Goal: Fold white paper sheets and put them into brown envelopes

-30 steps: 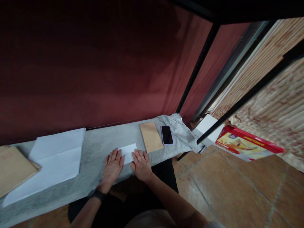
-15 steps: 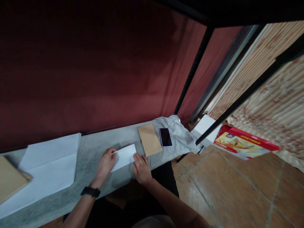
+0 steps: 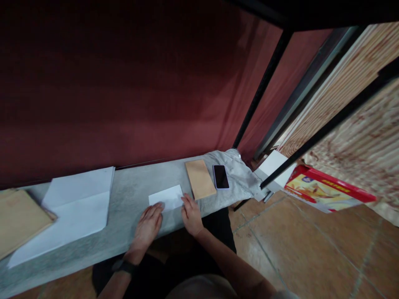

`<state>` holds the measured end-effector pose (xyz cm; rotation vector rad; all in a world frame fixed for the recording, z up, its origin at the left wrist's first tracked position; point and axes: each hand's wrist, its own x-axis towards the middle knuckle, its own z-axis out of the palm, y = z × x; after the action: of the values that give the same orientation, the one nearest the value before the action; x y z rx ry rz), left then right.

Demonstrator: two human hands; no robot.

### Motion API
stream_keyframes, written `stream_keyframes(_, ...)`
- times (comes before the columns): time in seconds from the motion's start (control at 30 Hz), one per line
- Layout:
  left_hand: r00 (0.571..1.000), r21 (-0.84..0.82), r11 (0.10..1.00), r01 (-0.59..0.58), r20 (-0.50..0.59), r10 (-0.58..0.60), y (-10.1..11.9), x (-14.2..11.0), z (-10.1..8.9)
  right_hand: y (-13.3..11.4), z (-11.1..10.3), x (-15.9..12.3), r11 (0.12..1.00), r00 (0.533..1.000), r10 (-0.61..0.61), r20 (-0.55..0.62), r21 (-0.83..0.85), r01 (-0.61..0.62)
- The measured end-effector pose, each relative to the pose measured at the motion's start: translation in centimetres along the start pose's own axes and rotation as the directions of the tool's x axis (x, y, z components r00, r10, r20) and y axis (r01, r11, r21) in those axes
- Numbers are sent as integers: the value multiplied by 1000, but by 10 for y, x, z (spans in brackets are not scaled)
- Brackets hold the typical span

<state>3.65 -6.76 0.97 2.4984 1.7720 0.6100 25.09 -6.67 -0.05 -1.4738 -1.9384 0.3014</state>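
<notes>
A small folded sheet of white paper (image 3: 165, 197) lies on the grey cloth cover of the narrow bench in front of me. At its front left corner, my left hand (image 3: 149, 224) has its fingers close together and bent onto the edge. My right hand (image 3: 191, 216) grips the right end, fingertips on top and thumb near the front edge. Part of the paper's front edge is hidden by my fingers. Just right of it is a tan paper booklet or envelope (image 3: 200, 179). Beyond that lies a phone (image 3: 221, 177) with a dark screen.
To the left, large white sheets (image 3: 79, 203) lie partly under a tan paper packet (image 3: 21, 222). A dark red panel (image 3: 124, 104) rises behind the bench. Black metal bars (image 3: 262, 91) and a red and yellow box (image 3: 327, 189) stand at the right, above the tiled floor.
My left hand went from lying flat on the paper to gripping its left end, then moved to the front left corner. The paper shifted and now lies flatter. My right hand stayed at the right end.
</notes>
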Motion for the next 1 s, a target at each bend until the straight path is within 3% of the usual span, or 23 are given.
stream_keyframes(0.3, 998, -24, 999, 38, 50, -37, -8, -5, -7, -14, 12, 28, 979, 983, -147, 111, -126, 161)
stream_keyframes(0.47, 990, 5, 994, 112, 81, -113, 3, 11, -4, -14, 26, 38, 970, 990, -52, 132, -230, 81)
stream_keyframes(0.63, 980, 81, 979, 185, 53, -190, 19, 33, 16, -17, 37, 43, 973, 994, -8, 111, -228, 34)
stream_keyframes(0.8, 984, 121, 977, 174, 10, -176, 14, 31, 33, -15, 40, 49, 967, 991, -20, 130, -248, 52)
stream_keyframes(1.0, 964, 241, 938, 248, 33, -263, 5, 29, 32, -16, 43, 48, 945, 986, 60, 153, -328, -7)
